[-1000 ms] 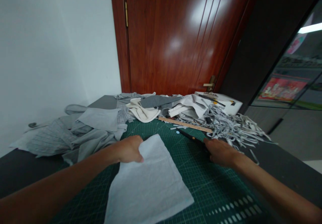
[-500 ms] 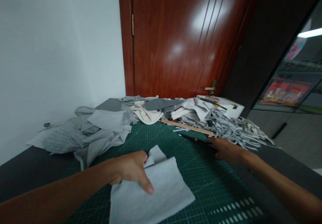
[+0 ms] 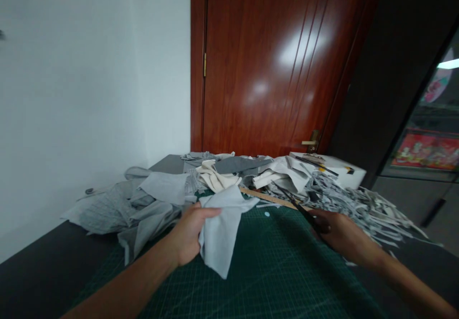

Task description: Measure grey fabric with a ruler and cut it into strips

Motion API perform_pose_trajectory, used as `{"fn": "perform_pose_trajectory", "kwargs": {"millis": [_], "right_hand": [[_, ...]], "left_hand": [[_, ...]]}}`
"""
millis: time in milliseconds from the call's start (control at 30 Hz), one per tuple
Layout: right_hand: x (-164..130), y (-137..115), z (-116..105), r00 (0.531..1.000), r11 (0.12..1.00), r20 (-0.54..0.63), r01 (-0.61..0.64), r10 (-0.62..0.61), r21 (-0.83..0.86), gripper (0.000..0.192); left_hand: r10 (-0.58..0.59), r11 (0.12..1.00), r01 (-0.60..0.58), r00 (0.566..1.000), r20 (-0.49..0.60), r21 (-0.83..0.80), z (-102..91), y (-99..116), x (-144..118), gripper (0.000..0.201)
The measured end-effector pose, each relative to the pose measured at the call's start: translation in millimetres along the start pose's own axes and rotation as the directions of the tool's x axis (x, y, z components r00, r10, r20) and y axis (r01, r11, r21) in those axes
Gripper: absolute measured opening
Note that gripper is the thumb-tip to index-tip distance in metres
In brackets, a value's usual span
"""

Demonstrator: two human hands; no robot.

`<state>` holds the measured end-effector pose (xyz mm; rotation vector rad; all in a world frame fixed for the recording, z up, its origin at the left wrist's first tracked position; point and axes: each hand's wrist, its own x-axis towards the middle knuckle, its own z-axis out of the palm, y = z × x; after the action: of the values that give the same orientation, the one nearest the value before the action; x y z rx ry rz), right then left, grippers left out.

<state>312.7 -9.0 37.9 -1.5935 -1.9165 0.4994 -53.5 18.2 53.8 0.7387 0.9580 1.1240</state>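
Grey cloth piece hangs uncut, pinched in left hand fingers; right hand fingers grip scissors, cut strips heaped beyond

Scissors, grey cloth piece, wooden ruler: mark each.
scissors (image 3: 297, 205), head view, on the blades.
grey cloth piece (image 3: 222, 233), head view, on its hanging middle.
wooden ruler (image 3: 267, 197), head view, on its middle.

A pale grey piece of cloth hangs crumpled above the green cutting mat, pinched near its top edge, its lower corner drooping toward the mat without lying flat. A pair of scissors, dark and slim, is tilted up off the mat to the right of the cloth, blades pointing toward the far fabric heap, apart from the cloth.
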Motion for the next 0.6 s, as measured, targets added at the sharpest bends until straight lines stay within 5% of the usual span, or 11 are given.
{"fn": "perform_pose_trajectory", "kwargs": {"millis": [100, 167, 267, 367, 600], "right_hand": [[3.0, -24.6, 27.7, 0.996, 0.826, -0.034, -0.049, 0.083, 0.562, 0.039], [6.6, -43.1, 51.6, 0.993, 0.672, -0.044, -0.042, 0.111, 0.739, 0.045], [14.8, -70.9, 86.2, 0.996, 0.554, 0.071, -0.085, 0.048, 0.828, 0.054], [25.7, -96.4, 112.8, 0.987, 0.547, 0.160, -0.134, -0.001, 0.826, 0.052], [33.7, -119.3, 141.9, 0.968, 0.397, 0.222, -0.162, -0.112, 0.904, 0.049]], "left_hand": [[0.042, 0.984, -0.041, 0.999, -0.003, -0.174, 14.4, 20.6, 5.9, 0.023], [0.117, 0.947, -0.115, 0.993, -0.013, -0.299, 23.4, 35.2, 7.7, 0.025], [0.263, 0.853, -0.253, 0.964, -0.043, -0.456, 31.4, 53.3, 9.7, 0.033], [0.332, 0.784, -0.311, 0.941, -0.061, -0.538, 30.0, 63.8, 11.3, 0.038], [0.357, 0.763, -0.389, 0.919, -0.166, -0.515, -4.4, 64.7, 16.4, 0.037]]}}
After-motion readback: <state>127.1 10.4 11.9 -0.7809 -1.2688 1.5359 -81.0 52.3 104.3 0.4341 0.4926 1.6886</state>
